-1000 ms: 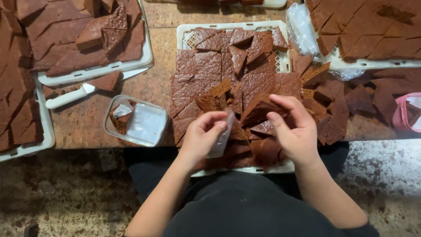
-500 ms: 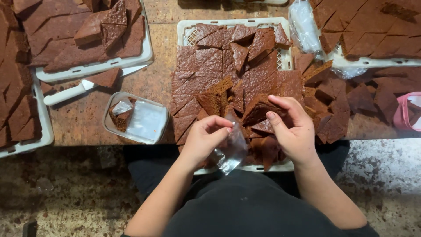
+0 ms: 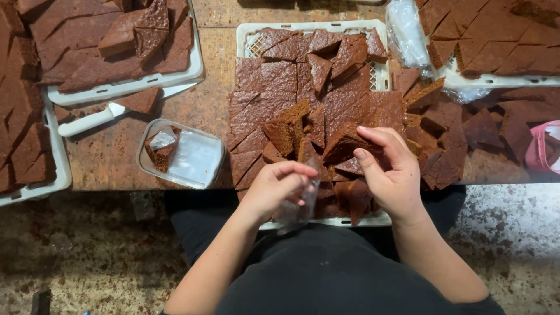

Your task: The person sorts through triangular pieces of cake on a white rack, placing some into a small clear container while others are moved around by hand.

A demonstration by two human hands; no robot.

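Brown cake wedge [image 3: 344, 143], tip leftward

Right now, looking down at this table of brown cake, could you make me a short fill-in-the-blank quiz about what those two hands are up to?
1. The left hand pinches a small clear plastic ____.
2. The right hand grips a ____ piece of cake.
3. The white crate holds cake pieces coloured ____.
4. The knife with the white handle lies to the person's ____.

Missing words: bag; triangular; brown; left

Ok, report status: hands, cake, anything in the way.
Left hand pinching clear bag. Right hand gripping triangular cake piece over crate. Loose cake pieces crowd both hands.
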